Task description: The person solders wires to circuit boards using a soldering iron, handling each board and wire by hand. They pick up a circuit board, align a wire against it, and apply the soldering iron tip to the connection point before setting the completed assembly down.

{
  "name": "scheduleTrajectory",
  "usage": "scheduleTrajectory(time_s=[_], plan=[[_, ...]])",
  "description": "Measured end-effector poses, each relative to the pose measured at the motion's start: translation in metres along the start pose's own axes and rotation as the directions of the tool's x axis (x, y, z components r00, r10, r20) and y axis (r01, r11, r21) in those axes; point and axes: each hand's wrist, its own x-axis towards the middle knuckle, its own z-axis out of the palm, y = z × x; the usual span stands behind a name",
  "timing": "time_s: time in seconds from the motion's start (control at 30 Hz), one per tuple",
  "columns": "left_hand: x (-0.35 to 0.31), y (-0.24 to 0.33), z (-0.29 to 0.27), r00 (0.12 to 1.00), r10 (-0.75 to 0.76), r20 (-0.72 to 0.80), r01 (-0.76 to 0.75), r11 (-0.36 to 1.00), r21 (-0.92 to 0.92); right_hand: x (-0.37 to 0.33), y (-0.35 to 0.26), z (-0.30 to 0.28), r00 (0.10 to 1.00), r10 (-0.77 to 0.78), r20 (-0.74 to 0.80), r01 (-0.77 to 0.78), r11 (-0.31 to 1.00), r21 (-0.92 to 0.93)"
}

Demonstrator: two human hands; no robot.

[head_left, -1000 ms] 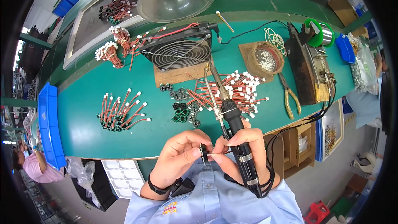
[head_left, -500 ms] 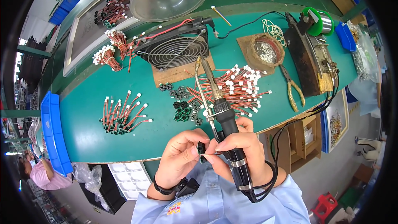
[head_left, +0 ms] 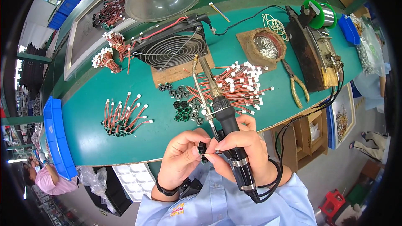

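My left hand point(head_left: 179, 154) pinches a small black component point(head_left: 202, 147) between thumb and fingers, close to my chest. My right hand point(head_left: 253, 152) is wrapped round a black soldering iron point(head_left: 226, 118) with a thin metal tube clamped along it. The iron's tip points away from me, toward the fan. My right thumb and forefinger also meet at the component, at what looks like a thin wire end. Beyond my hands lie small black and green components point(head_left: 181, 113) and a heap of red and black wire leads point(head_left: 238, 84) with white plugs.
Finished-looking wired parts point(head_left: 125, 117) lie left on the green table point(head_left: 88, 142). A black fan point(head_left: 169, 50), a round pot point(head_left: 268, 47) of metal bits, pliers point(head_left: 296, 84) and a solder spool point(head_left: 320, 14) stand farther off. A blue tray point(head_left: 58, 138) hangs at the left edge.
The view has shifted slightly. Both hands keep nearly the same grip, with the component and the soldering iron held as before.
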Motion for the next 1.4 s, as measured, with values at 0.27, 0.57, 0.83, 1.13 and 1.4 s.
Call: scheduleTrajectory(time_s=[0.27,0.57,0.83,1.13,1.4], plan=[[0.002,0.000,0.002,1.000,0.026,-0.002,-0.026,0.999,0.044,0.001,0.000,-0.002,1.000,0.004,0.010,-0.004,1.000,0.008],[0.002,-0.001,0.000,0.997,0.071,-0.017,-0.067,0.985,0.157,0.002,0.002,-0.006,0.998,0.041,0.049,-0.042,0.999,0.024],[0.003,-0.002,0.000,0.994,0.108,-0.024,-0.101,0.974,0.201,0.002,0.003,-0.008,0.992,0.101,0.079,-0.107,0.992,0.069],[0.004,-0.002,-0.002,0.990,0.140,0.015,-0.139,0.956,0.257,0.000,0.005,-0.008,0.984,0.143,0.106,-0.156,0.981,0.116],[0.004,0.002,-0.003,0.990,0.135,0.032,-0.139,0.951,0.276,0.004,0.005,-0.014,0.981,0.142,0.129,-0.156,0.983,0.099]])
